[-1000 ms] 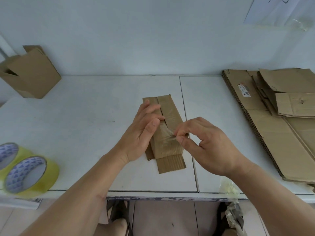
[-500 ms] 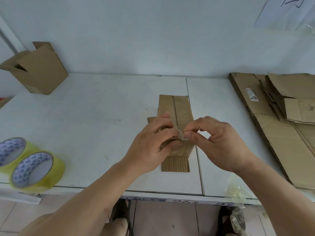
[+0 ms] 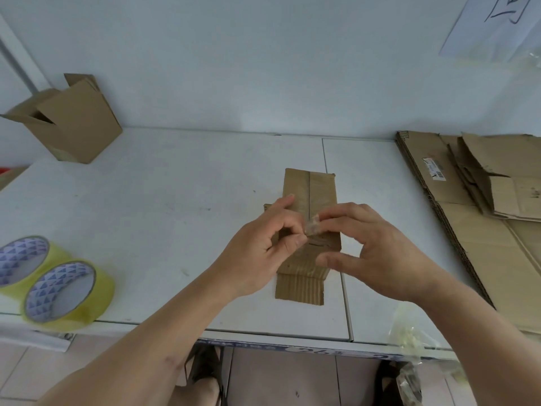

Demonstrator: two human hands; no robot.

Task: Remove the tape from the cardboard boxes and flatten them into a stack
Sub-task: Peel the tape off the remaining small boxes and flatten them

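Observation:
A small flattened cardboard box [image 3: 310, 194] lies lengthwise in the middle of the white table [image 3: 175, 206]. Just above its middle, my left hand [image 3: 263, 247] and my right hand [image 3: 371, 253] meet over a small crumpled piece of clear tape [image 3: 313, 227]. The fingertips of both hands pinch the tape. The box's near flap [image 3: 300, 290] shows corrugated ribs below my hands. A stack of flattened cardboard [image 3: 480, 218] lies at the table's right side. An open, upright cardboard box [image 3: 73, 121] stands at the back left by the wall.
Two rolls of yellowish clear tape [image 3: 58, 291] sit at the table's front left edge. A clump of crumpled used tape [image 3: 409, 335] hangs off the front right edge. My feet show under the table. A sheet of paper [image 3: 494, 24] hangs on the wall at the upper right.
My left hand left the box's surface and joined my right hand at the tape piece. The tape is now lifted off the cardboard. The camera view shifted left and down.

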